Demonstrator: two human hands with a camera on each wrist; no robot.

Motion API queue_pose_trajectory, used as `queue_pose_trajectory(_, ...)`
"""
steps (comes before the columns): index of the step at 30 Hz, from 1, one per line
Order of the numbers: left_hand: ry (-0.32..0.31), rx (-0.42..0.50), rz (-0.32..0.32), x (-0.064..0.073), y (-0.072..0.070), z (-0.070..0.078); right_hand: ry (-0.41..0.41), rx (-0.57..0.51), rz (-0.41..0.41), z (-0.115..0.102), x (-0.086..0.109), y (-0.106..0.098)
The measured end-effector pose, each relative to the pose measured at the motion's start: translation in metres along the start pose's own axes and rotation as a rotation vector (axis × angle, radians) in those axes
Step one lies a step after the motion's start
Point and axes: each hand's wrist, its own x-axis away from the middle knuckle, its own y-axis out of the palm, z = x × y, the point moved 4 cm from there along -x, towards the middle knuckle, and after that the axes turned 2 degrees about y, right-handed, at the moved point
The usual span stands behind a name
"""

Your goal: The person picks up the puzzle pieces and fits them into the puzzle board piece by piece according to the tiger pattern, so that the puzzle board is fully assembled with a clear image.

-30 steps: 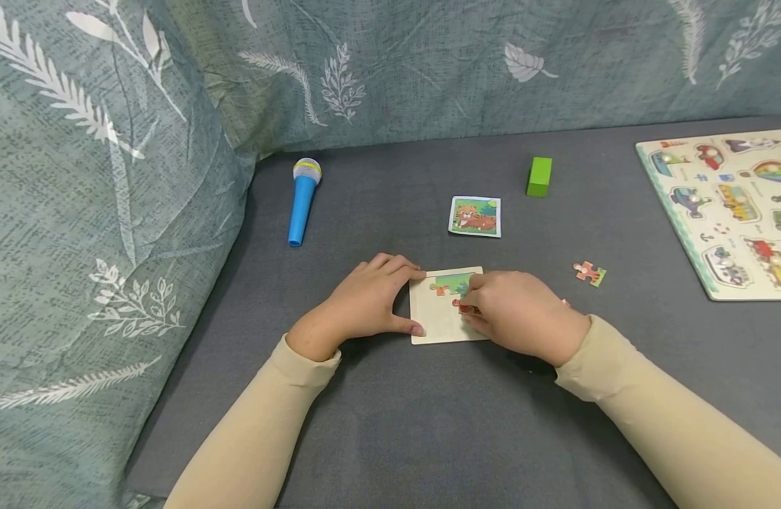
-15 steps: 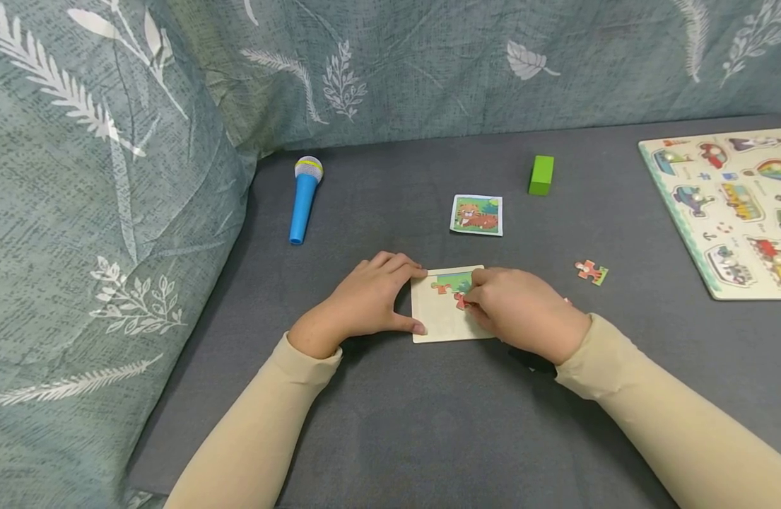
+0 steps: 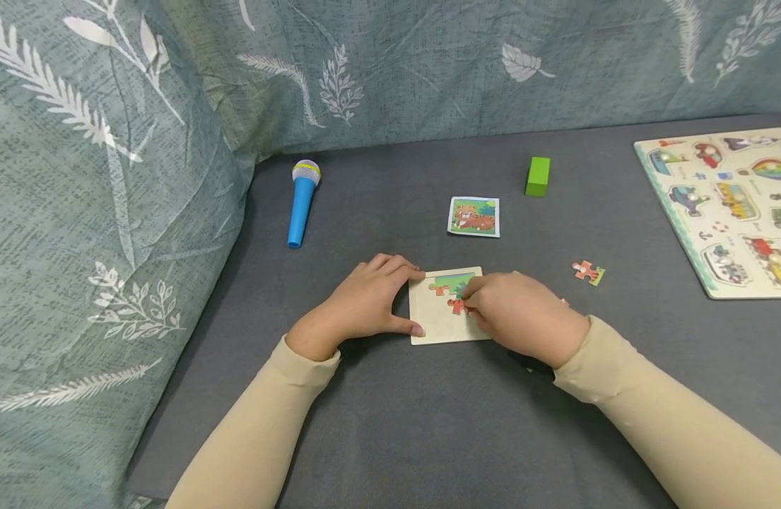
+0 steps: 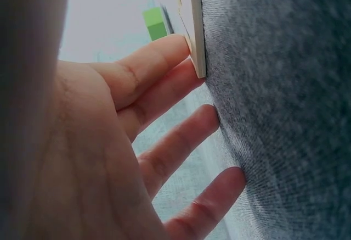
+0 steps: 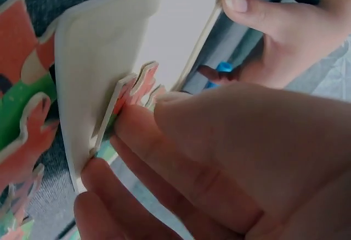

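1. The red puzzle piece (image 3: 456,306) is over the pale puzzle tray (image 3: 436,322), right of its middle and just below the placed pieces (image 3: 449,284) along the upper part.
2. The right hand (image 3: 524,312) comes in from the right, its fingers bent and grasping this piece by its right-hand side. In the right wrist view the fingertips press against the piece, one edge of which stands up from the tray; the lower fingers reach the tray's rim.
3. The left hand (image 3: 371,300) grasps nothing: its fingers are spread, with the thumb on the tray's lower left corner and the forefinger at its upper left corner. In the left wrist view the two lowest fingertips rest on the dark table (image 3: 358,438), apart from the tray.
4. A loose piece (image 3: 588,273) lies beyond the right hand, near it; another (image 3: 565,302) is mostly hidden behind that hand.
5. Farther back lie a tiger card (image 3: 473,217), a green block (image 3: 538,177) and a blue toy microphone (image 3: 302,203).
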Motion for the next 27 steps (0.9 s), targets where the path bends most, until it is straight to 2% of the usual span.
queue_pose_trajectory(6, 0.001, -0.006, 0.003, 0.001, -0.001, 0.001, -0.001, 0.106, 0.025, 0.000, 0.001, -0.001)
queue_pose_trajectory(21, -0.005, -0.009, 0.011, 0.001, -0.001, -0.001, -0.031, 0.260, 0.033, -0.015, 0.003, 0.001)
queue_pose_trajectory(23, -0.002, -0.010, 0.011, 0.001, -0.001, -0.001, -0.017, 0.252, 0.029, -0.013, 0.004, 0.001)
queue_pose_trajectory(27, 0.007, -0.006, 0.010, 0.001, -0.001, 0.000, 0.043, 0.165, 0.000, -0.009, 0.006, 0.001)
